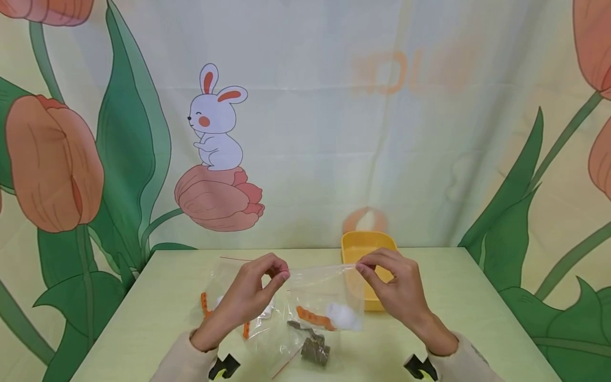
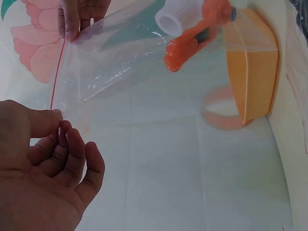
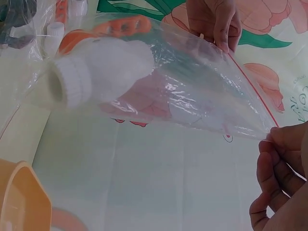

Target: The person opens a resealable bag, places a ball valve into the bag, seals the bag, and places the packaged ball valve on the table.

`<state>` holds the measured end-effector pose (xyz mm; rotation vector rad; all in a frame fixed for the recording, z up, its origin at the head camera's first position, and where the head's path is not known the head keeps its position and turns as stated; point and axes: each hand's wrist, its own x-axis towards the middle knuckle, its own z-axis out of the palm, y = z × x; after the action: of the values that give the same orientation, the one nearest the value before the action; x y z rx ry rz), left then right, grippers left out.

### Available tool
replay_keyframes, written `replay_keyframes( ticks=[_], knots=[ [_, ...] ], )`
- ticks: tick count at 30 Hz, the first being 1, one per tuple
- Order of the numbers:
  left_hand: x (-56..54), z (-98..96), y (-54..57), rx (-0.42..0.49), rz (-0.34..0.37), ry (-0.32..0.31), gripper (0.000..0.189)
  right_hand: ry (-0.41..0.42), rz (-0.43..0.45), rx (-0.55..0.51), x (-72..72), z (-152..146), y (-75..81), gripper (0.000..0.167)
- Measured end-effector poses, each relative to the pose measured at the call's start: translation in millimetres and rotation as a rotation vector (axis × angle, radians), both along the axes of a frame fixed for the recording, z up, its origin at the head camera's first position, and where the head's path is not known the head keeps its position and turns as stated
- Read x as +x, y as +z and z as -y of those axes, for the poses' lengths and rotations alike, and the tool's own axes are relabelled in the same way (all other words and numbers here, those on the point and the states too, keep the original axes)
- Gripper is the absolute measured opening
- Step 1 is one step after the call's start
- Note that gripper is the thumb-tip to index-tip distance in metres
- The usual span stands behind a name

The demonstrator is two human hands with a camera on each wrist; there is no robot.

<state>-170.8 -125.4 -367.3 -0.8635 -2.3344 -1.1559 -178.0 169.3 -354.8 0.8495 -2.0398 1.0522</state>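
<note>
A clear zip bag (image 1: 324,284) with a red seal line hangs stretched between my two hands above the table. My left hand (image 1: 255,289) pinches one top corner between thumb and index finger, and my right hand (image 1: 396,286) pinches the opposite corner the same way. Low in the bag lie an orange toy-like part (image 1: 315,318) and a white piece (image 1: 343,315). In the right wrist view the white piece (image 3: 108,72) shows a round hollow end, and the orange part (image 3: 127,26) has slots along it. The left wrist view shows the red seal line (image 2: 57,77) running from hand to hand.
On the pale table (image 1: 429,270), a yellow bin (image 1: 369,239) stands at the back behind my right hand. Another clear bag (image 1: 224,276) with orange and white parts lies left, partly under my left arm. Nearer lies a bag with a grey-brown part (image 1: 315,350). A printed curtain (image 1: 305,132) hangs behind.
</note>
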Motion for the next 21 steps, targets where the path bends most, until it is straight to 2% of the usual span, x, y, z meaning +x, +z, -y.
replay_keyframes(
  ticks=[16, 21],
  knots=[
    [-6.3, -9.0, 9.9, 0.013, -0.044, -0.01, 0.005, -0.02, 0.078, 0.035, -6.5, -7.9, -10.9, 0.003],
    [-9.7, -14.6, 16.2, 0.01, -0.043, -0.003, 0.002, -0.053, 0.111, 0.056, -8.5, -10.4, -18.0, 0.004]
  ],
)
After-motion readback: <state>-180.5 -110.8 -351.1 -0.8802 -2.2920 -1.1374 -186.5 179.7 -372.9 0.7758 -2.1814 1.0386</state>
